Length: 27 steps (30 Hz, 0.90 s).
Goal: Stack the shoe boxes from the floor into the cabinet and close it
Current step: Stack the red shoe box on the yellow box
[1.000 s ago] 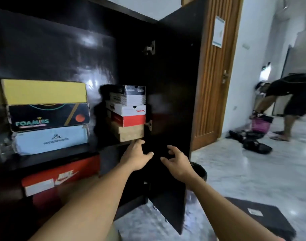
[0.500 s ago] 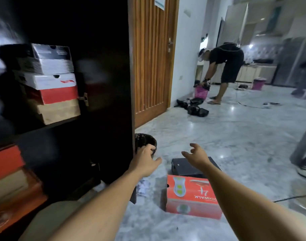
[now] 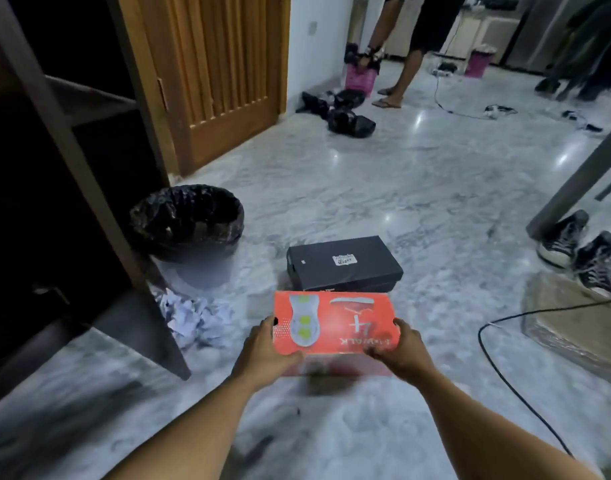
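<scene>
two bare forearms reach down and forward over a glossy grey-white marble floor [image 3: 418, 188]. the left hand [image 3: 267, 353] grips the left short end of a red shoe box [image 3: 335, 323], thumb on the lid, and the right hand [image 3: 399, 348] clasps the right end the same way, so both hands are closed on it. the box is flat, rectangular cardboard with a printed shoe sole and a large numeral on the lid; its lower edge is blurred, so whether it touches the floor cannot be told. just beyond it, nearly touching, lies a matte black shoe box [image 3: 344, 263] with a small white sticker on its lid. to the left, crumpled white paper [image 3: 196, 317] sits at the foot of the dark cabinet door [image 3: 99, 209], which stands open, with the cabinet's shadowed shelves [image 3: 82, 102] behind. a round bin [image 3: 189, 230] lined with a wrinkled black bag stands just beside the door. a thin black cable [image 3: 498, 362] curves across the floor at right, near a flat brown package [image 3: 574, 320] and black canvas sneakers [image 3: 574, 247]. farther back stand a ribbed wooden door [image 3: 221, 64] and another person's legs [image 3: 404, 60].
</scene>
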{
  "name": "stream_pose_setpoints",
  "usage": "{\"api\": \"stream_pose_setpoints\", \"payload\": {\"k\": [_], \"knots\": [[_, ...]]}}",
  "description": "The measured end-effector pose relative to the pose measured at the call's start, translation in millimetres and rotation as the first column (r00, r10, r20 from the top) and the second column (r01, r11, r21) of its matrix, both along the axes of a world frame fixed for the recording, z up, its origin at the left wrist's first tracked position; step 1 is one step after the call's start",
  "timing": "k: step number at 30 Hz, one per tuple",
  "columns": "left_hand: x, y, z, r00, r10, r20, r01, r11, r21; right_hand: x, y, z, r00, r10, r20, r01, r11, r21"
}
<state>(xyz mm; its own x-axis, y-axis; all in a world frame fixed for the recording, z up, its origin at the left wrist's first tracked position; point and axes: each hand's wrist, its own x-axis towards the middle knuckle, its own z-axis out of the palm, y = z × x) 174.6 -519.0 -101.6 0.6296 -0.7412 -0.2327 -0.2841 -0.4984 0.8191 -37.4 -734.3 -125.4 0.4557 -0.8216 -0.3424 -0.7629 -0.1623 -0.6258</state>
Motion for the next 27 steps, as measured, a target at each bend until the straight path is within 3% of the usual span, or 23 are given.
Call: {"api": "stream_pose_setpoints", "payload": {"k": [2, 7, 15, 27], "knots": [[7.4, -9.1, -29.6, 0.999, -0.013, -0.034, 0.013, 1.0, 0.005, -6.4, -13.7, -25.1, 1.0, -0.027, 0.007, 0.027, 0.999, 0.037], [19.5, -27.6, -81.4, 0.993, 0.033, -0.11, -0.031, 0.999, 0.025, -4.4, -7.4, -15.1, 0.992, -0.024, 0.126, 0.017, 0.998, 0.057], [24.2, -45.2, -102.4, 0.984, 0.066, -0.163, -0.064, 0.998, 0.023, -7.2, -33.7, -32.4, 0.955, 0.07, 0.29, -0.121, 0.979, 0.164], [-9.5, 21.7, -65.4, 0.969, 0.135, -0.207, -0.145, 0.989, -0.033, -22.2, 15.8, -8.8, 0.948, 0.037, 0.318, -0.109, 0.972, 0.21]]}}
